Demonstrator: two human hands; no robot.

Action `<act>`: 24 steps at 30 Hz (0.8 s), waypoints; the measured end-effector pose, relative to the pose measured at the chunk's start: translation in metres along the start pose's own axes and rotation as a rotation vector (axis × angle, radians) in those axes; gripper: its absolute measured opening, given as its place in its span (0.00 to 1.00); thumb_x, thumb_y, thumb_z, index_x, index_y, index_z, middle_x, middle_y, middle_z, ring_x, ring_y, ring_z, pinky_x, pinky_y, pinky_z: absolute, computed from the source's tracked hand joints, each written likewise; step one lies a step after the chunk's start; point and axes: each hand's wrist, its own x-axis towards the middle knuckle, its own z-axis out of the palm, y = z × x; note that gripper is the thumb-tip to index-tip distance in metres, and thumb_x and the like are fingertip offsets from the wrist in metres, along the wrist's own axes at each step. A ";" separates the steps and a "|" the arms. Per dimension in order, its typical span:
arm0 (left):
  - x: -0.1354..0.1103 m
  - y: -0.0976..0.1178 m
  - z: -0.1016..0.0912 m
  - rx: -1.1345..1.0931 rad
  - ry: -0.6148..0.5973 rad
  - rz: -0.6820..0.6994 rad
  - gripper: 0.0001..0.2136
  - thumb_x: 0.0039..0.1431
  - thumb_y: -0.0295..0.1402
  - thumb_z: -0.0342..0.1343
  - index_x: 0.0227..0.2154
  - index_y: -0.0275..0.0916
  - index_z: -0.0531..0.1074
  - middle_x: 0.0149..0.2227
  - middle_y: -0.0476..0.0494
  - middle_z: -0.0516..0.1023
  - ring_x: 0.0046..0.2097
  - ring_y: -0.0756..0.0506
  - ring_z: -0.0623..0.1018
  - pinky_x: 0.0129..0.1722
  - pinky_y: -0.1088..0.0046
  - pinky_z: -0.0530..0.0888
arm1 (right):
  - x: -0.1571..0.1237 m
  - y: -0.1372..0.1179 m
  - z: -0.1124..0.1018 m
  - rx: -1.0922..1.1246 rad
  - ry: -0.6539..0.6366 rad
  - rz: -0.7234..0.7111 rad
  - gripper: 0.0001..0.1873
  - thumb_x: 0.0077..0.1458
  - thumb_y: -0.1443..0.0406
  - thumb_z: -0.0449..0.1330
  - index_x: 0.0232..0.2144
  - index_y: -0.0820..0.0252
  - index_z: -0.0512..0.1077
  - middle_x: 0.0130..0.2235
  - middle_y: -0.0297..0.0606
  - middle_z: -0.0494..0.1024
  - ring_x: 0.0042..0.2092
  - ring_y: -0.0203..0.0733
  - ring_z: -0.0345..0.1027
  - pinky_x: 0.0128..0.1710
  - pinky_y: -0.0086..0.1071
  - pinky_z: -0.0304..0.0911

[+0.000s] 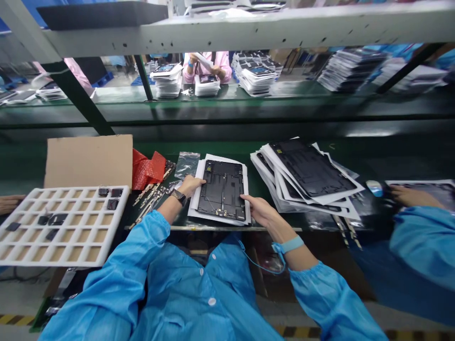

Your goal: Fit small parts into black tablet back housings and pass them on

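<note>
Panel: one, black, flat, rectangular, on white sheets on the green tabletop. Left hand curled over its left edge; right hand pinching its lower right edge. Left of panel: one white gridded tray, one crinkled red wrap. Right of panel: one fanned stack.

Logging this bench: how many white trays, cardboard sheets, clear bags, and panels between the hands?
White compartment tray: 1
Cardboard sheet: 1
Clear bag: 1
Black panel between left hand and right hand: 1
Total: 4
</note>
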 end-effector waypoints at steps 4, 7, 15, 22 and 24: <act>0.002 0.000 -0.002 -0.061 -0.073 -0.043 0.10 0.46 0.21 0.69 0.30 0.33 0.74 0.25 0.44 0.79 0.30 0.44 0.81 0.36 0.69 0.77 | -0.003 -0.003 -0.001 0.032 -0.033 0.034 0.06 0.59 0.73 0.64 0.29 0.68 0.78 0.26 0.46 0.81 0.29 0.47 0.79 0.33 0.35 0.77; 0.000 0.001 -0.004 -0.116 -0.139 -0.069 0.07 0.49 0.22 0.67 0.29 0.34 0.75 0.24 0.45 0.79 0.27 0.45 0.80 0.34 0.69 0.79 | -0.007 -0.007 -0.003 0.049 -0.061 0.048 0.08 0.61 0.73 0.62 0.29 0.68 0.78 0.27 0.47 0.82 0.31 0.48 0.79 0.36 0.37 0.78; -0.008 -0.005 0.005 -0.288 -0.290 -0.121 0.07 0.52 0.28 0.66 0.34 0.32 0.77 0.23 0.41 0.81 0.25 0.43 0.81 0.31 0.67 0.81 | -0.007 0.004 -0.015 0.106 -0.139 0.027 0.05 0.60 0.70 0.65 0.32 0.66 0.79 0.33 0.46 0.84 0.39 0.50 0.82 0.43 0.37 0.78; -0.018 -0.016 0.013 -0.421 -0.368 -0.137 0.07 0.54 0.26 0.65 0.36 0.31 0.78 0.26 0.39 0.83 0.28 0.42 0.83 0.33 0.67 0.83 | -0.017 0.006 -0.016 0.084 -0.059 0.028 0.07 0.61 0.71 0.63 0.31 0.67 0.79 0.34 0.48 0.84 0.40 0.50 0.82 0.44 0.35 0.78; -0.020 -0.019 0.013 -0.446 -0.370 -0.134 0.05 0.53 0.25 0.65 0.34 0.31 0.78 0.26 0.39 0.83 0.27 0.43 0.83 0.32 0.68 0.82 | -0.022 0.004 -0.015 0.077 -0.011 0.017 0.08 0.62 0.71 0.62 0.31 0.67 0.80 0.34 0.48 0.85 0.41 0.50 0.82 0.44 0.35 0.78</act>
